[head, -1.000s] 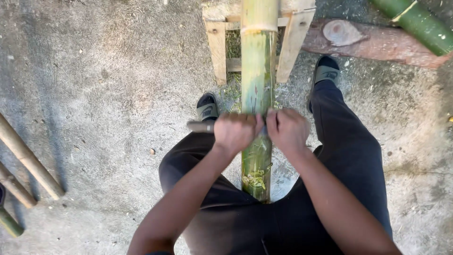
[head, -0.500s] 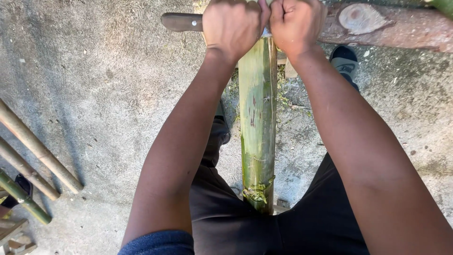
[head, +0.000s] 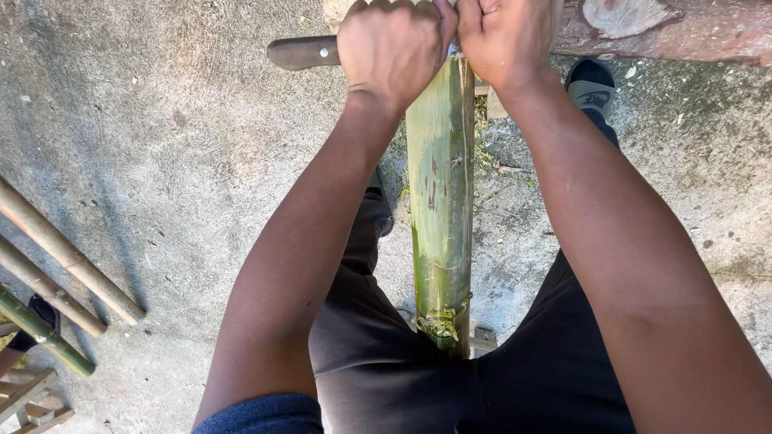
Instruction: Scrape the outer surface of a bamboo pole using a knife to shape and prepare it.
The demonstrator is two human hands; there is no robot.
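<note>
A green bamboo pole (head: pixel 440 217) is running lengthwise between the person's legs, its near end fraying. The left hand (head: pixel 390 48) is clenching, fingers curled tight, around a knife handle (head: pixel 304 52) lying across the pole's far end; the right hand (head: pixel 508 38) is closing in a fist beside it, its grip hidden. A slip here is likely sending the blade toward the thighs. Ahead, a reddish log (head: pixel 675 28) is blocking the path; 3 bamboo poles (head: pixel 56 281) are lying well apart, leftward.
</note>
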